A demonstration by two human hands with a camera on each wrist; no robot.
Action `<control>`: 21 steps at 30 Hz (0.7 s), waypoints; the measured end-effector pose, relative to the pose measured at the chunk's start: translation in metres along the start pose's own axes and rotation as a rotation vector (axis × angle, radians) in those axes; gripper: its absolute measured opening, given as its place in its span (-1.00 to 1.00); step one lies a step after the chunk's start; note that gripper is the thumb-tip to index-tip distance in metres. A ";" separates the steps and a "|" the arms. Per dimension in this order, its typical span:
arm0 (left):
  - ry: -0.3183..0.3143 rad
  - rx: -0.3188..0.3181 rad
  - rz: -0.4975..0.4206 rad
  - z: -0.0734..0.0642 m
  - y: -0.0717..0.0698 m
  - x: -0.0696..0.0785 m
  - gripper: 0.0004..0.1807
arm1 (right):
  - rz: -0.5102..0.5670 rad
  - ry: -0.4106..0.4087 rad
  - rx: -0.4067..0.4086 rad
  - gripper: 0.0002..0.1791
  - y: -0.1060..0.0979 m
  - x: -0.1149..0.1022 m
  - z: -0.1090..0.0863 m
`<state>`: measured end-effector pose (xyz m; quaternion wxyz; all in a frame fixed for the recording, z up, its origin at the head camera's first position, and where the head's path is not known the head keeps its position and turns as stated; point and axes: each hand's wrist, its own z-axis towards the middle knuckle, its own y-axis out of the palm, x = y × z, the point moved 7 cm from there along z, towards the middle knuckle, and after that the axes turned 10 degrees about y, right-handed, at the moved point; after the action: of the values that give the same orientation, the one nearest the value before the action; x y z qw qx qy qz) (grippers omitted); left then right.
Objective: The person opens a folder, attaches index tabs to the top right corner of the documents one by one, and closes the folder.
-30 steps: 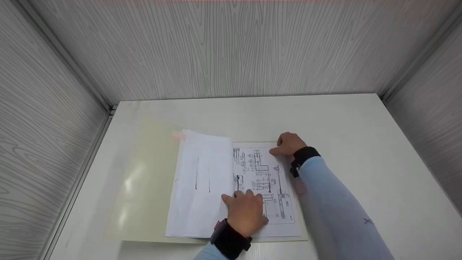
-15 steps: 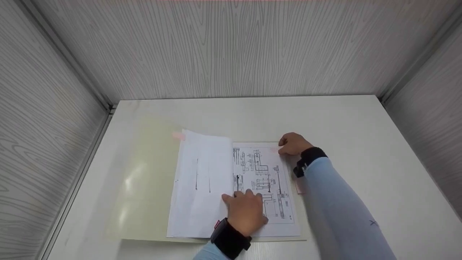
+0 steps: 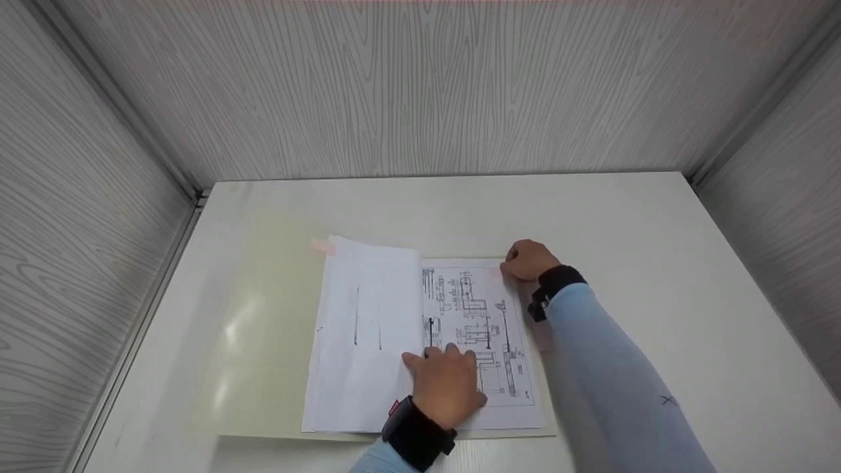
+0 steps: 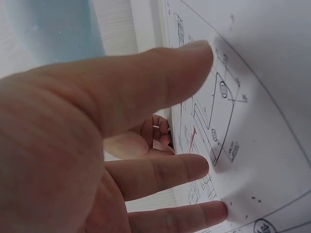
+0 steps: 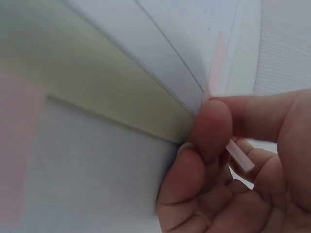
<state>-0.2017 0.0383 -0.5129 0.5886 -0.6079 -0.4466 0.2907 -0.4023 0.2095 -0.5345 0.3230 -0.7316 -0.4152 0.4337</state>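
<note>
A bound document lies open on the table, with a white left page (image 3: pixel 368 302) and a technical drawing page (image 3: pixel 466 309) on the right. My left hand (image 3: pixel 445 391) rests on the lower drawing page, fingers spread; the left wrist view shows its thumb (image 4: pixel 189 68) and fingertips against the paper. At the page's upper right corner, my right hand (image 3: pixel 529 259) pinches a pale pink sticky note (image 5: pixel 217 63) at the edge. One end of the note lies on the page; another end pokes out among the curled fingers. Part of it is hidden by the thumb and fingers.
The pale yellow cover (image 3: pixel 256 328) is folded out to the left. A pink tab (image 3: pixel 322 246) sticks out from the left page's upper corner. Another pink note (image 3: pixel 542 338) shows at the right edge. Grey wood-grain panels (image 3: pixel 420 92) enclose the white table (image 3: pixel 644 230).
My right hand slid slightly right along the page corner, uncovering pink paper there, then moved slightly back left. My left hand has stayed in place on the page.
</note>
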 end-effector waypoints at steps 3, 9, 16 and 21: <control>-0.001 -0.002 -0.004 0.000 0.000 -0.001 -0.34 | 0.009 0.022 0.010 -0.56 0.003 -0.003 -0.002; 0.000 -0.004 -0.010 0.000 0.001 -0.001 -0.35 | 0.009 0.029 -0.032 -0.45 0.005 -0.003 -0.006; -0.002 -0.016 -0.005 0.002 -0.001 0.000 -0.32 | 0.003 -0.029 -0.044 -0.60 0.000 0.002 -0.004; -0.012 -0.009 -0.018 0.000 -0.001 -0.002 -0.32 | 0.035 -0.036 -0.057 -0.55 -0.009 0.008 -0.020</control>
<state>-0.2029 0.0366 -0.5120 0.5858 -0.6046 -0.4569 0.2874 -0.3854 0.2188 -0.5216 0.2869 -0.7397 -0.4204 0.4402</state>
